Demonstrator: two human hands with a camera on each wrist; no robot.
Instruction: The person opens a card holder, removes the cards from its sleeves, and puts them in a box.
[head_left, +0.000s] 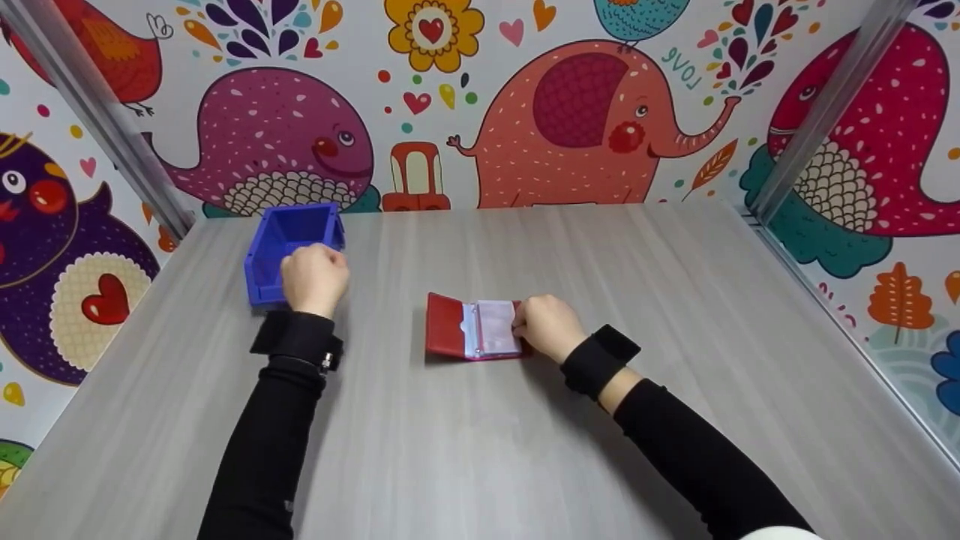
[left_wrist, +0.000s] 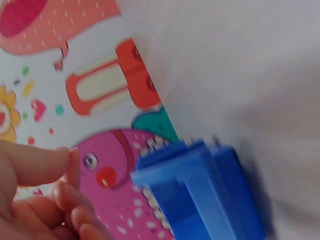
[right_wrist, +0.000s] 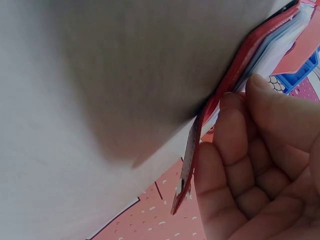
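A red card holder [head_left: 445, 326] lies open on the table, its clear plastic sleeves [head_left: 496, 326] showing on the right half. My right hand [head_left: 551, 326] is at its right edge, thumb and forefinger pinching the sleeves. In the right wrist view the thumb lies on the sleeve side, and the other fingers of that hand [right_wrist: 265, 155] curl beside the red cover [right_wrist: 232, 72]. My left hand [head_left: 315, 279] is above the near right part of a blue plastic bin [head_left: 257, 259]. Its fingers are curled, thumb and forefinger tips together, with nothing visible between them in the left wrist view.
The bin stands at the back left of the grey wood-grain table [head_left: 420, 442], close to the patterned back wall [head_left: 427, 97]. Metal posts [head_left: 832, 105] rise at both back corners.
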